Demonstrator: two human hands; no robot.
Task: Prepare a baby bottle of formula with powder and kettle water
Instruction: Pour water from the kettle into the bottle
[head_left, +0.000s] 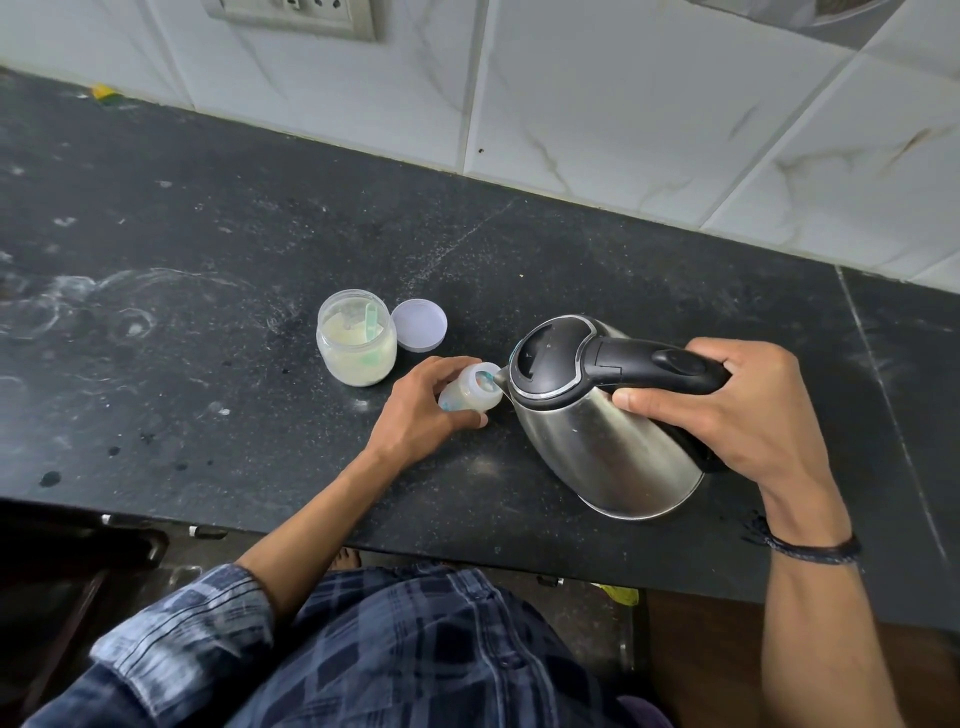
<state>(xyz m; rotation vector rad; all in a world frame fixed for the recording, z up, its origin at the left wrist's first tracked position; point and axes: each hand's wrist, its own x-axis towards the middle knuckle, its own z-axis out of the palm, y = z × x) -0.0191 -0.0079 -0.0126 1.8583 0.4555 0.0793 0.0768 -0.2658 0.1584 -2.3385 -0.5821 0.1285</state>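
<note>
Notably, the right hand (727, 415) fully gripped the heavy steel kettle (613, 415) by its handle, while the left hand (421, 410) clasped the light, tippable bottle (470, 392) low

Black speckled tabletop (208, 249) carrying an open powder jar (356, 344) with its lid (419, 326) lying just beside – white ring stains showing at far left.
</note>
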